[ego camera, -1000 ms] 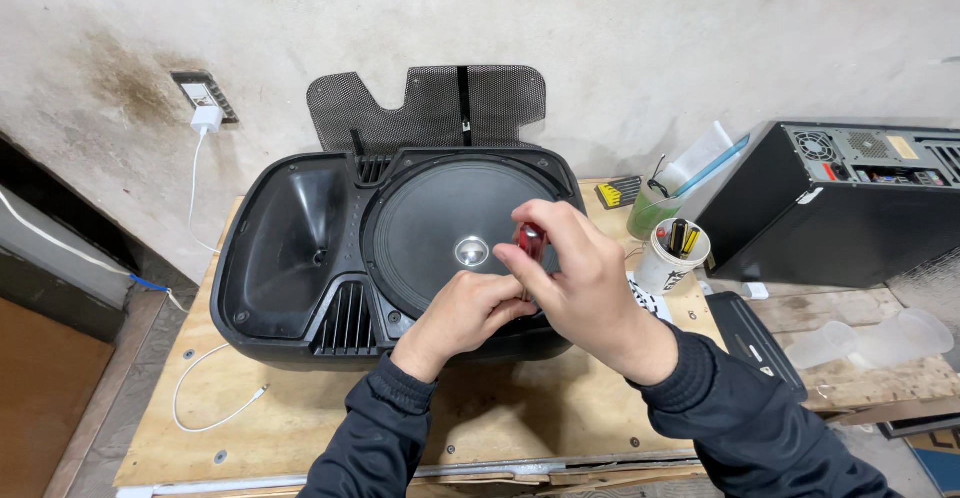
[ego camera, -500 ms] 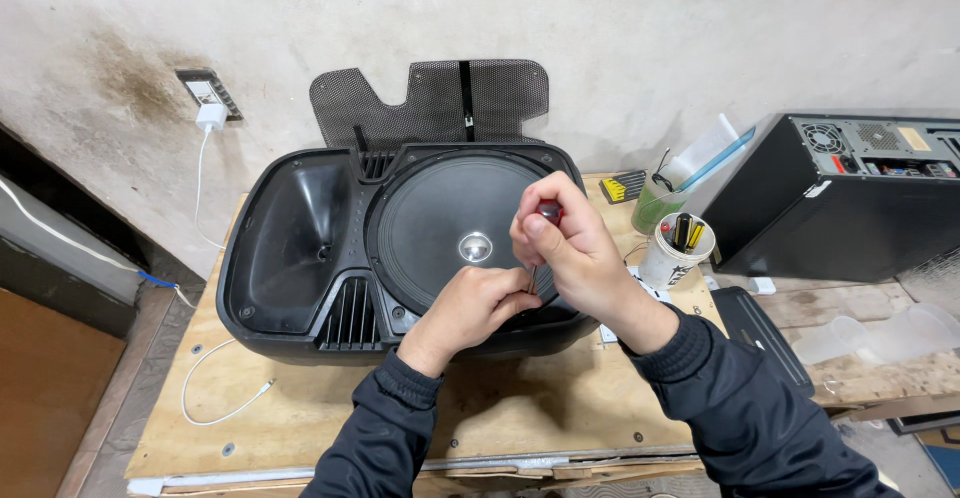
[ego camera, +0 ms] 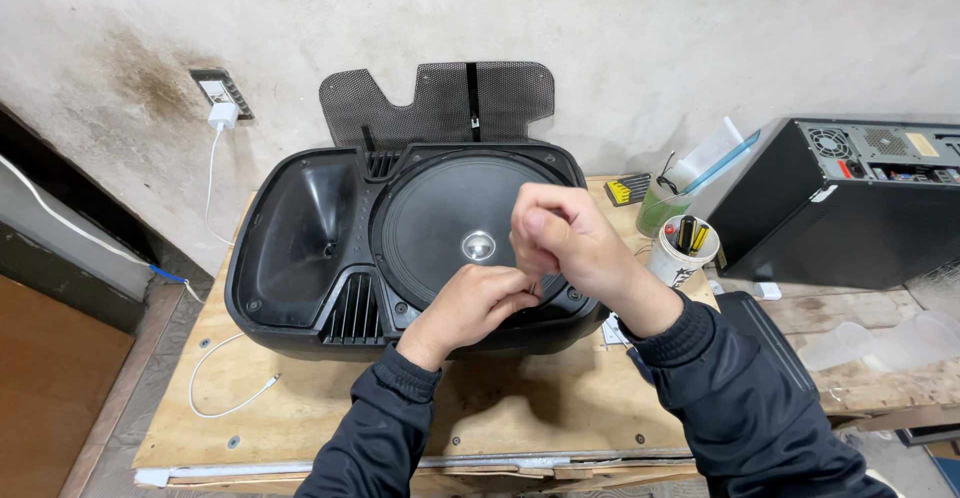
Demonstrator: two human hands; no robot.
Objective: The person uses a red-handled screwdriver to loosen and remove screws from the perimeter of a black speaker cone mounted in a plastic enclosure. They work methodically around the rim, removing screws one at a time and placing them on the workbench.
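Observation:
A black speaker cabinet lies on its back on a wooden table. Its large round woofer with a silver centre cap faces up. Both my hands meet above the woofer's lower right rim. My right hand is a closed fist around a small tool, likely a screwdriver, which is almost fully hidden. Just below it, my left hand pinches its fingertips at the thin shaft under the fist. I cannot see what lies under the fingers.
The speaker's black mesh grille leans on the wall behind. On the right stand a white cup of tools, a green cup, a black computer case and clear plastic cups. A white cable lies at the front left.
My right hand has risen and curled over into a fist, hiding the red part seen earlier. My left hand has stayed at the woofer's rim. The camera has shifted slightly.

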